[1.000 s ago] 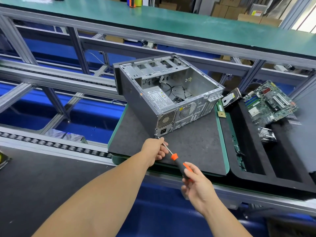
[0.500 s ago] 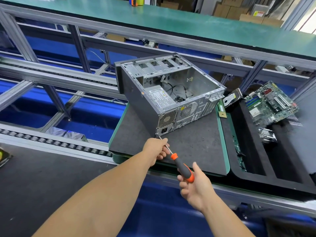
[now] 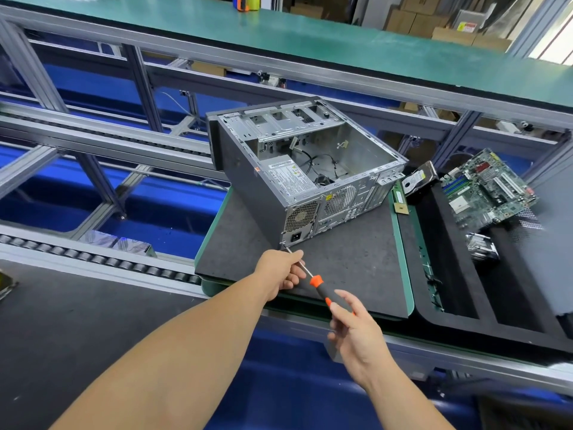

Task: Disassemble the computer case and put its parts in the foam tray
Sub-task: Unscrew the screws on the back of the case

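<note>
An open grey computer case [image 3: 297, 169] lies on its side on a dark mat [image 3: 350, 265], with the power supply and loose cables inside. The tip of an orange-and-black screwdriver [image 3: 321, 287] sits at the case's lower rear corner. My left hand [image 3: 280, 271] pinches the metal shaft just behind the tip. My right hand [image 3: 353, 330] holds the handle end between its fingers. A black foam tray [image 3: 459, 280] to the right carries a green motherboard [image 3: 486, 189], a hard drive [image 3: 418, 181] and a metal heatsink [image 3: 482, 248].
A narrow green memory stick [image 3: 398, 197] lies on the mat's right edge. A roller conveyor [image 3: 93, 259] runs at left. Aluminium frame rails and a green shelf [image 3: 310, 35] stand behind the case. Cardboard boxes are stacked at the far back.
My right hand has shifted its hold on the screwdriver handle, its fingers now more extended along it. The left hand and the tip stay at the case's corner.
</note>
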